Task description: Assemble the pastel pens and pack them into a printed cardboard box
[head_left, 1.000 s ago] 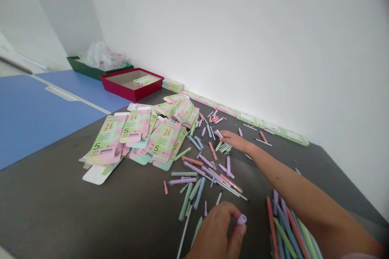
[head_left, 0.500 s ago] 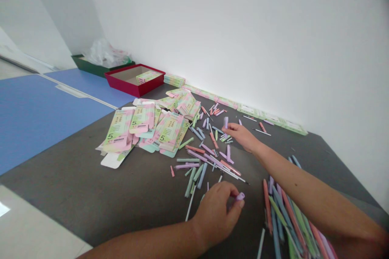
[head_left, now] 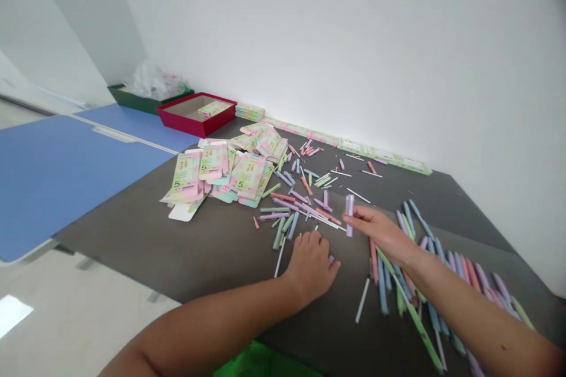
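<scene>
My right hand [head_left: 382,232] pinches a light purple pen cap [head_left: 349,215], held upright between thumb and fingertips above the table. Lower and to its left is my left hand [head_left: 312,264], palm down and close to the tabletop. Its fingers are curled round a small purple pen part [head_left: 331,260], mostly hidden by them. Just beyond the left hand lie loose green, blue, purple and red pen barrels and caps [head_left: 292,225], mixed with thin white refills [head_left: 279,256]. Under and beside my right forearm spreads a pile of pastel pens [head_left: 435,271].
Flat printed card boxes [head_left: 254,179] lie heaped at the left of the dark table [head_left: 230,253]. A red tray [head_left: 181,123] with small boxes stands behind them. Beside it, a green tray [head_left: 132,100] bears a clear plastic bag. Filled-looking boxes [head_left: 384,156] line the wall.
My right hand has come back from the far loose parts, bringing the purple cap nearer. My left hand has turned palm down, covering more of its purple part. The view has shifted slightly.
</scene>
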The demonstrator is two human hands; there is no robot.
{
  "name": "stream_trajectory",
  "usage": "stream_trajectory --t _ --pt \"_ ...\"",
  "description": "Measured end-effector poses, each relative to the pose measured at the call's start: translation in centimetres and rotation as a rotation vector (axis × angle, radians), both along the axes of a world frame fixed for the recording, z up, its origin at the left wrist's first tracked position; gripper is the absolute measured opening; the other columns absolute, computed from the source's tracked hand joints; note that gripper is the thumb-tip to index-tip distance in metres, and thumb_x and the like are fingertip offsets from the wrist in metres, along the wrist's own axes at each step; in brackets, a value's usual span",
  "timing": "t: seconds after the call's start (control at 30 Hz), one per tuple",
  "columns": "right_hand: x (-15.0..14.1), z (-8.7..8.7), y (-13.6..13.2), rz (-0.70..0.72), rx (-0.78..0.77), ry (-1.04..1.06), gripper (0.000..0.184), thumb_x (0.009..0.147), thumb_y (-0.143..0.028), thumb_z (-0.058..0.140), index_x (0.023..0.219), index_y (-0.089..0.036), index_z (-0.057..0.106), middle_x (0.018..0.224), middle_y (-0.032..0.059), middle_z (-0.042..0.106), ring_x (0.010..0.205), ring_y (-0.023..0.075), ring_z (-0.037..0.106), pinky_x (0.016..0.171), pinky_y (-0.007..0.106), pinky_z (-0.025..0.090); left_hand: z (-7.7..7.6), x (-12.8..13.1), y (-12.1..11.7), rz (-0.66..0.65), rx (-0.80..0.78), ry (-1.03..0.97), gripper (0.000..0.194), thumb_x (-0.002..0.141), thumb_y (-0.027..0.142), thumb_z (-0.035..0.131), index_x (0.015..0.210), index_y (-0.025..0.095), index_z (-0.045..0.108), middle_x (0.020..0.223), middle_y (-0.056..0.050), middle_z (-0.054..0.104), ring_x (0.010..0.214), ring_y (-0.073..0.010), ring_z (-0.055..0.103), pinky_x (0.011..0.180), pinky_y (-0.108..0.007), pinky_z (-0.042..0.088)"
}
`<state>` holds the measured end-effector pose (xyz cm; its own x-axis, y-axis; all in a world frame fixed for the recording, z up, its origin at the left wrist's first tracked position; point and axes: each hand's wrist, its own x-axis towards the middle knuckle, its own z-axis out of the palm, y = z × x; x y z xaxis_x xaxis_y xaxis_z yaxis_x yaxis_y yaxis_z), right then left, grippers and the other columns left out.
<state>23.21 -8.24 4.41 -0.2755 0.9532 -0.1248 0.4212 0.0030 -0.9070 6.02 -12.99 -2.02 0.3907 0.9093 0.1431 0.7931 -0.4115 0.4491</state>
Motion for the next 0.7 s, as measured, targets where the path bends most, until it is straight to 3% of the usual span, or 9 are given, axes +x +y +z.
stream_trajectory --t 0.13,0.3,0.5,0.7 --pt "0.9 -0.1 -4.0 -0.101 0.011 -0.029 0.032 0.077 -0.049 0.058 0.090 -0.020 0.064 0.078 0.0021 0.061 0.077 0.0211 0.055 0.068 0.031 0.043 1.8 -5.1 3.3 0.128 0.023 -0.026 0.024 0.089 0.026 0.041 0.109 0.018 0.052 0.108 -0.008 0.055 0.095 -0.0189 0.054 0.083 -0.030 0.040" --pt "1.1 -0.4 -7.7 -0.140 0.020 0.011 0.029 0.077 -0.047 0.059 0.088 -0.021 0.064 0.080 0.0022 0.062 0.075 0.0197 0.056 0.067 0.029 0.043 2.3 -11.4 6.7 0.198 -0.052 0.170 0.019 0.086 0.027 0.047 0.084 0.017 0.064 0.088 -0.007 0.063 0.086 -0.0196 0.056 0.081 -0.029 0.039" --pt "0.0 -1.2 -7.9 -0.099 0.043 0.024 0.026 0.078 -0.044 0.056 0.086 -0.020 0.063 0.075 0.0015 0.062 0.071 0.0187 0.057 0.066 0.028 0.043 1.2 -12.4 7.2 0.150 -0.071 0.194 0.016 0.080 0.031 0.057 0.076 0.018 0.065 0.082 -0.008 0.064 0.084 -0.0218 0.057 0.075 -0.029 0.037" --pt "-0.5 -3.8 -6.4 -0.137 0.114 -0.518 0.018 0.079 -0.036 0.051 0.087 -0.023 0.062 0.068 0.0010 0.063 0.063 0.0204 0.059 0.056 0.028 0.037 1.8 -12.7 7.8 0.156 -0.137 0.104 0.019 0.078 0.034 0.056 0.074 0.017 0.064 0.070 -0.005 0.063 0.072 -0.0195 0.056 0.066 -0.027 0.037"
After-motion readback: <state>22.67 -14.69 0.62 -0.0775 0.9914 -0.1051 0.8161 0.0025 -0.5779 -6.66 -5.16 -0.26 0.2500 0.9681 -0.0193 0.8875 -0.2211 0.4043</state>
